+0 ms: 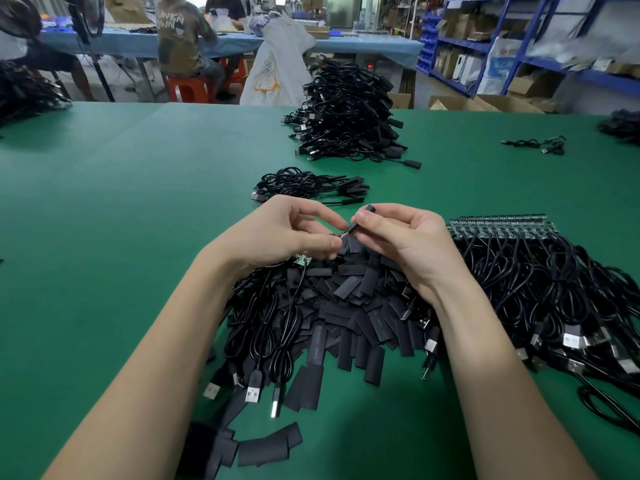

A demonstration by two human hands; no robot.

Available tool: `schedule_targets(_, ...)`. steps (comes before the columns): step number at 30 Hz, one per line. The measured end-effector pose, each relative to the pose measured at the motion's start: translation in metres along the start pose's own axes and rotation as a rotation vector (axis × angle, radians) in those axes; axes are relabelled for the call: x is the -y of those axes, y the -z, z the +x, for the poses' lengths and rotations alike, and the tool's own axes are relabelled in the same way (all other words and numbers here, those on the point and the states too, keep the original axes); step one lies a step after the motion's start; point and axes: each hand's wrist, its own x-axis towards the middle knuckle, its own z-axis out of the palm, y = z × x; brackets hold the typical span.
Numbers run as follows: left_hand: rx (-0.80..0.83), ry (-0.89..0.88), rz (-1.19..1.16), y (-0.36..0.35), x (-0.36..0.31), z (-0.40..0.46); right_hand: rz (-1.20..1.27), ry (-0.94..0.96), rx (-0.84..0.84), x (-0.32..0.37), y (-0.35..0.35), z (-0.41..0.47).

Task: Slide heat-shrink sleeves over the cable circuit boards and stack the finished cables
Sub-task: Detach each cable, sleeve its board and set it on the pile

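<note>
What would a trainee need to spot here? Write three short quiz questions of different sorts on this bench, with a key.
1. True or false: the right hand pinches a black sleeve.
2. Which lies nearest beyond the hands? A) the small cable bundle B) the tall cable stack C) the white bag
3. Fill in: the bare circuit boards sit in a row to the person's ____.

Key: 1 true; 2 A; 3 right.
</note>
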Motion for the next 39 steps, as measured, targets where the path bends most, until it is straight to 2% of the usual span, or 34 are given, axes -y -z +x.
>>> schedule_targets(4,-0.039,-0.013,0.012,-0.003,0.002,0.002,-0.002,-0.015,-0.001,-0.004,-0.004,0.0)
schedule_targets(10,-0.151,-0.025,0.088,-0.002,0.002,0.003,0.176,-0.007,-0.117,-0.006,-0.008,0.002)
schedule_targets(19,-0.218,-0.091,0.076,-0.006,-0.001,0.002,0.249,-0.007,-0.155,-0.007,-0.012,0.002)
schedule_targets(33,-0.229,-0.132,-0.009,-0.008,0.002,0.003,0.153,0.022,-0.064,-0.013,-0.016,0.001)
schedule_targets(39,-0.253,-0.129,-0.096,-0.013,-0.001,0.005,0.079,0.174,-0.127,-0.013,-0.022,-0.001)
